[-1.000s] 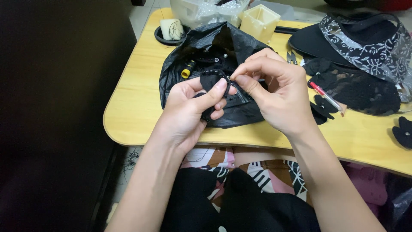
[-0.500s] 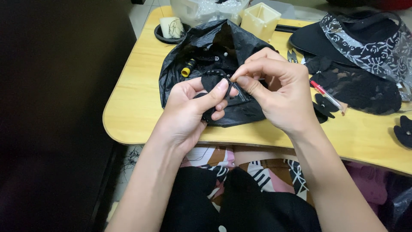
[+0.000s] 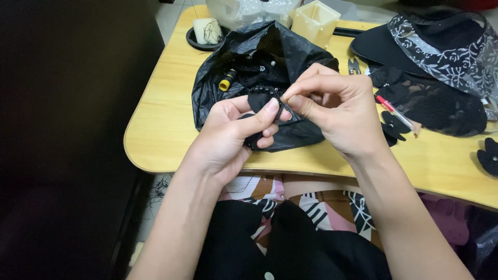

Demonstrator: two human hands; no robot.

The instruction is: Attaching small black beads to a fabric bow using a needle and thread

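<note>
Here, black bag (image 3: 306,57) holding yellow spool (image 3: 226,82), beaded piece (image 3: 261,98) pinched

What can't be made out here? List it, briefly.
Head view only:
- What the right hand pinches: hidden by its own fingertips, too small.
- Black piece in the left hand: partly covered by thumb and fingers; shape unclear.
- Contents of the black bag: dark folds hide most, except a yellow spool.
- Clear bag and visor: cut off by the top edge.
</note>
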